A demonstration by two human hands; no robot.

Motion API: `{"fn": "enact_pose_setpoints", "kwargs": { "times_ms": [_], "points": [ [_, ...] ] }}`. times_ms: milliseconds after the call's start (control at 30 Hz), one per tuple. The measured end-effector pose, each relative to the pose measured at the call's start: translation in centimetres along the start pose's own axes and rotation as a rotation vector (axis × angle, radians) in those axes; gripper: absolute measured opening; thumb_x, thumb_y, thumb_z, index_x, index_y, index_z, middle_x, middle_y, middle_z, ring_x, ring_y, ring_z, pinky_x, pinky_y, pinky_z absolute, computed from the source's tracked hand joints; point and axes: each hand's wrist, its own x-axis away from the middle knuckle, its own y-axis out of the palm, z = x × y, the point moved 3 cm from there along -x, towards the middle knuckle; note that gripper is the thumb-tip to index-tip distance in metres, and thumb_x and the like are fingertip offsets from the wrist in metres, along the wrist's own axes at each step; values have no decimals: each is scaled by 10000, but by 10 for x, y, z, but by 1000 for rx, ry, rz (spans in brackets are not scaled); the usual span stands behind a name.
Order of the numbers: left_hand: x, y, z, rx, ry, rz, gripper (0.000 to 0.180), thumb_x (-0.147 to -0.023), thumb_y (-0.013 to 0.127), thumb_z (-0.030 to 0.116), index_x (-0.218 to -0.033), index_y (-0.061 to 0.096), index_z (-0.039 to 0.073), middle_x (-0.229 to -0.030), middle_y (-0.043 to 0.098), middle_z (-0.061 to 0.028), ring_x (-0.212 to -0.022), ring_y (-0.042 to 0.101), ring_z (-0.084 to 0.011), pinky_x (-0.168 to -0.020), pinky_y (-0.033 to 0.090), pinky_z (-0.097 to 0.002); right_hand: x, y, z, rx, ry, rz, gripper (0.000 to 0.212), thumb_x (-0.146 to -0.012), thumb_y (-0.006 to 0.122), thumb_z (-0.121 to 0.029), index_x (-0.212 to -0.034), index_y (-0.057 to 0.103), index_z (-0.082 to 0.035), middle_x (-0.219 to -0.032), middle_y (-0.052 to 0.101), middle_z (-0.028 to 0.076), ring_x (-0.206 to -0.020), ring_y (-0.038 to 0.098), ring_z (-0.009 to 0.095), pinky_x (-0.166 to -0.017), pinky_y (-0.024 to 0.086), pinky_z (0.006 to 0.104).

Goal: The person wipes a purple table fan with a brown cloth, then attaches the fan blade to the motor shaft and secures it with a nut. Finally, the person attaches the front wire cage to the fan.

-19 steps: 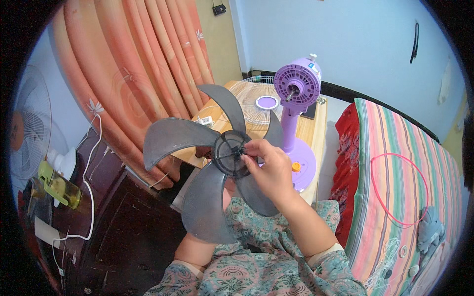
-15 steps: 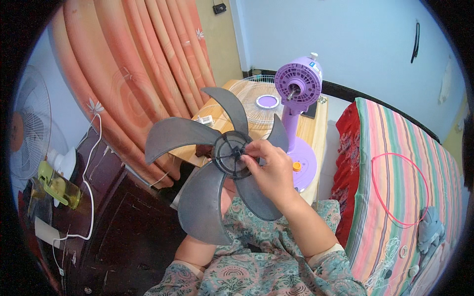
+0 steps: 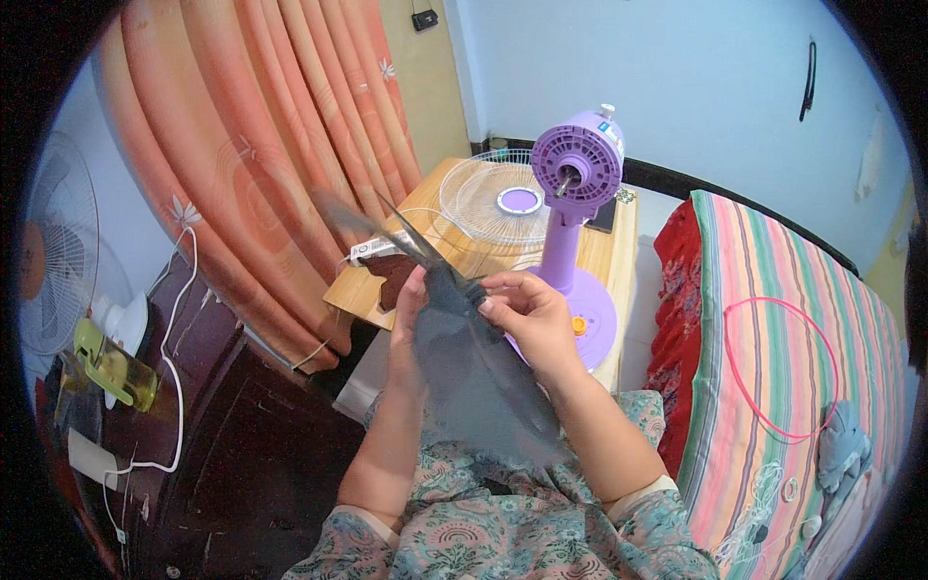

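A dark grey fan blade [image 3: 474, 377], smeared by motion, is held nearly edge-on in front of my lap. My left hand [image 3: 408, 304] grips it from the left side, its fingers partly hidden behind the blade. On the other side, my right hand [image 3: 534, 319] pinches the blade's hub at the centre with thumb and fingertips. Just beyond stands a purple fan stand [image 3: 563, 246] without its blade. Its motor housing [image 3: 578, 164] faces me with a bare metal shaft [image 3: 565, 187] sticking out, and an orange knob [image 3: 579, 325] sits on its round base.
A white wire fan guard [image 3: 464, 193] with a purple centre lies on the wooden table [image 3: 425, 220], near a white power strip [image 3: 379, 246]. To the right is a striped bed [image 3: 754, 367] with a pink hoop [image 3: 737, 372]. A dark cabinet [image 3: 242, 454] stands left, holding a green-lidded jug [image 3: 111, 362].
The fan blade has turned from facing me to nearly edge-on. My left hand, mostly hidden behind it before, now shows at its left side. My right hand stays at the hub.
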Motion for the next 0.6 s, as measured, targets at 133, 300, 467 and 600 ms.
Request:
{"fn": "enact_pose_setpoints", "kwargs": {
  "times_ms": [133, 300, 467, 600],
  "points": [
    [8, 43, 20, -876, 260, 121, 705, -884, 593, 11, -1484, 230, 86, -1521, 231, -94, -1404, 243, -237, -1151, 158, -386, -4, -10, 4, -403, 27, 47, 208, -866, 620, 3, -1073, 618, 25, -950, 669, 55, -798, 612, 99, -743, 494, 246],
    [7, 64, 21, -888, 505, 136, 833, -893, 583, 25, -1520, 44, 125, -1552, 121, -133, -1415, 209, -300, -1141, 181, -439, -13, -28, 15, -638, -15, -70, 284, -929, 582, -160, -1180, 563, -28, -1105, 645, 68, -942, 645, 146, -819, 535, 246],
    [10, 72, 14, -541, 386, 131, 763, -908, 544, 8, -1504, 74, 77, -1461, 310, -152, -1278, 417, -237, -1041, 360, -357, -2, -20, 6, -671, -23, -97, 322, -926, 602, -196, -1201, 551, -38, -1105, 641, 46, -950, 636, 133, -814, 531, 244],
    [7, 66, 17, -428, 68, 57, 588, -917, 544, 28, -1429, 254, 23, -1300, 508, -123, -1168, 513, -171, -1006, 392, -316, -8, -31, 20, -607, 5, -8, 325, -922, 608, -198, -1207, 549, -51, -1101, 636, 41, -944, 625, 128, -787, 527, 252]
  ]
}}
